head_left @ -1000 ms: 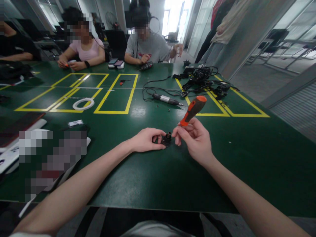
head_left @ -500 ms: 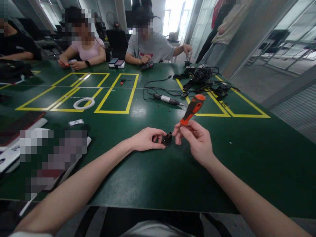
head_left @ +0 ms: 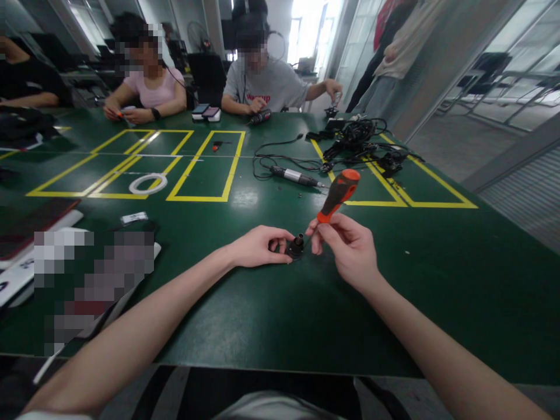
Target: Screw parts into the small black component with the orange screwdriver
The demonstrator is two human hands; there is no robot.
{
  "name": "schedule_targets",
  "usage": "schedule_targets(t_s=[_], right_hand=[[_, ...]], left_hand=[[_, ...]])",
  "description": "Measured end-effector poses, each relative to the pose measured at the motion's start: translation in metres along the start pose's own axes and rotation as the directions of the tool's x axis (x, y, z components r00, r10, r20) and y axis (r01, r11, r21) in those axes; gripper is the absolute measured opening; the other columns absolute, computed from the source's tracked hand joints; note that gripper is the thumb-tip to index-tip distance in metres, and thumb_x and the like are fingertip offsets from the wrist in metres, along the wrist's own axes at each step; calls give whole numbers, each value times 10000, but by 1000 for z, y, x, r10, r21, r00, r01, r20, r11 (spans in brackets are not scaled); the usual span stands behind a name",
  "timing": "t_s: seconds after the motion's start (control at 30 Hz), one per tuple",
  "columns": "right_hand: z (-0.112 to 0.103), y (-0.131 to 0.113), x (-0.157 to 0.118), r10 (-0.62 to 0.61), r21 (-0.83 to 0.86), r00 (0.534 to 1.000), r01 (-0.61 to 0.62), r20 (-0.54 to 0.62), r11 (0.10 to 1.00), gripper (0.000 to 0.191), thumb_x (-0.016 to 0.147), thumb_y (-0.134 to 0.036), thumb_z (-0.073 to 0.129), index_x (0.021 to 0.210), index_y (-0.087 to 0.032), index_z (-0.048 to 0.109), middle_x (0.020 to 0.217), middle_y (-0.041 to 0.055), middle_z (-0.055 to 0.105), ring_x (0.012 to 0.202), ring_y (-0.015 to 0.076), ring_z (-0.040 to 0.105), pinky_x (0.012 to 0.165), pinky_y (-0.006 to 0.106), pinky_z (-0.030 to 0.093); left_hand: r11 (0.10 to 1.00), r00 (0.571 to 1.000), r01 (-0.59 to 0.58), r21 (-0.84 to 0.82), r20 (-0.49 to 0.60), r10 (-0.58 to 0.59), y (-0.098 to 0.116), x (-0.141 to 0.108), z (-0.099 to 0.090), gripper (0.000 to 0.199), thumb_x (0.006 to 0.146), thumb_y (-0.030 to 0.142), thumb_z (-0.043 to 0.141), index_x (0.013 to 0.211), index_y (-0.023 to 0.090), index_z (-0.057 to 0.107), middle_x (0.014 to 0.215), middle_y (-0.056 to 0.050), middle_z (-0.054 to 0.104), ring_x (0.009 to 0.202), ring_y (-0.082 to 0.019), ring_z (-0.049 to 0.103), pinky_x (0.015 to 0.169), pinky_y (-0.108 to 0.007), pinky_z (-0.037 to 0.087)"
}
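My left hand [head_left: 262,246] rests on the green table [head_left: 245,315], thumb and fingers closed around the side of a small black round part [head_left: 296,248]. A short metal-looking tube stands up from the middle of that part. In my right hand [head_left: 345,245] is a screwdriver [head_left: 338,195] with an orange and dark grey handle, pinched near the lower end of the handle. The handle leans up and to the right. Its thin shaft points down toward the right side of the black part; whether the tip touches it I cannot tell.
Beyond my hands lies a corded electric screwdriver [head_left: 295,176], with tangled black cables [head_left: 356,137] behind it. A white ring [head_left: 147,184] lies inside yellow tape outlines. Phones or flat devices [head_left: 109,280], partly blurred, are at left. Co-workers [head_left: 266,81] sit across the table.
The screwdriver handle has shifted very slightly left and down in my right hand. My left hand and the black part stay in place.
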State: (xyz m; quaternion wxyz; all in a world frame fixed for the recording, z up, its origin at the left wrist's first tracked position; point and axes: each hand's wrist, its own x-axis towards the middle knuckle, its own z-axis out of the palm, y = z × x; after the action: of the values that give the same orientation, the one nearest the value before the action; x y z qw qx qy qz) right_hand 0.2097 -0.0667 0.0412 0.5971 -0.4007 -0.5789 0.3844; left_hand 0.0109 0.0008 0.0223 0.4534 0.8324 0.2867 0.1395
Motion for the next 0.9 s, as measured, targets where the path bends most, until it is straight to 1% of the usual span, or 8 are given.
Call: schedule_targets(t_s=[0.13, 0.23, 0.3, 0.5, 0.57, 0.67, 0.8, 0.9], right_hand=[[1, 2, -1, 6, 46, 1000, -7, 25, 999, 344, 886, -544, 731, 915, -209, 659, 713, 0, 702, 489, 116, 616, 482, 260, 540], [1, 5, -1, 14, 63, 1000, -15, 18, 998, 342, 868, -519, 760, 893, -225, 585, 682, -19, 698, 479, 111, 599, 477, 244, 524], [2, 5, -1, 17, 53, 1000, -17, 7, 998, 354, 862, -514, 765, 851, -226, 560, 693, -14, 703, 481, 109, 595, 476, 243, 523], [1, 1, -1, -25, -8, 1000, 25, 7, 1000, 266, 834, -436, 804, 799, -201, 684, 742, 2, 669, 499, 98, 585, 473, 247, 516], [1, 0, 0, -36, -21, 999, 36, 13, 999, 259, 847, -440, 790, 790, -200, 709, 748, 7, 668, 498, 96, 578, 469, 248, 509], [1, 0, 0, -24, -35, 999, 25, 28, 999, 294, 880, -489, 747, 820, -201, 736, 720, 10, 670, 497, 104, 577, 467, 258, 507], [1, 1, 0, 10, -11, 998, -9, 64, 1000, 344, 909, -537, 699, 901, -195, 732, 722, 18, 693, 506, 116, 598, 489, 272, 528], [0, 3, -1, 16, 28, 996, -18, 83, 999, 334, 895, -532, 723, 967, -209, 680, 734, 7, 708, 510, 114, 603, 507, 269, 537]], left_hand=[[999, 1000, 7, -43, 6, -7, 1, 0, 0, 265, 832, 324, 767, 1015, 140, 709, 735, 44, 590, 667, -97, 473, 652, -235, 375], [999, 1000, 12, -53, 1, -12, 0, 0, 0, 279, 824, 327, 777, 1028, 147, 715, 735, 44, 591, 669, -96, 469, 654, -231, 378], [998, 1000, 13, -53, 1, -13, 0, 0, -1, 289, 821, 333, 778, 1034, 146, 719, 738, 41, 595, 673, -98, 471, 656, -231, 381], [997, 1000, 15, -75, 0, -15, -1, 0, 0, 326, 818, 320, 772, 1081, 135, 722, 753, 36, 607, 682, -103, 495, 659, -240, 386], [997, 1000, 17, -79, -7, -18, -1, 0, 0, 323, 816, 317, 774, 1080, 138, 721, 741, 39, 605, 675, -101, 487, 656, -238, 383], [995, 1000, 20, -102, -9, -21, -1, -1, 0, 324, 813, 307, 777, 1087, 145, 714, 733, 45, 596, 669, -97, 478, 658, -233, 385], [994, 1000, 18, -110, -1, -19, -1, -1, 0, 309, 818, 306, 773, 1072, 143, 709, 735, 47, 585, 666, -93, 469, 654, -231, 377], [995, 1000, 15, -96, -6, -16, -1, -1, 0, 280, 818, 297, 769, 1045, 145, 712, 728, 49, 582, 660, -92, 461, 650, -234, 369]])
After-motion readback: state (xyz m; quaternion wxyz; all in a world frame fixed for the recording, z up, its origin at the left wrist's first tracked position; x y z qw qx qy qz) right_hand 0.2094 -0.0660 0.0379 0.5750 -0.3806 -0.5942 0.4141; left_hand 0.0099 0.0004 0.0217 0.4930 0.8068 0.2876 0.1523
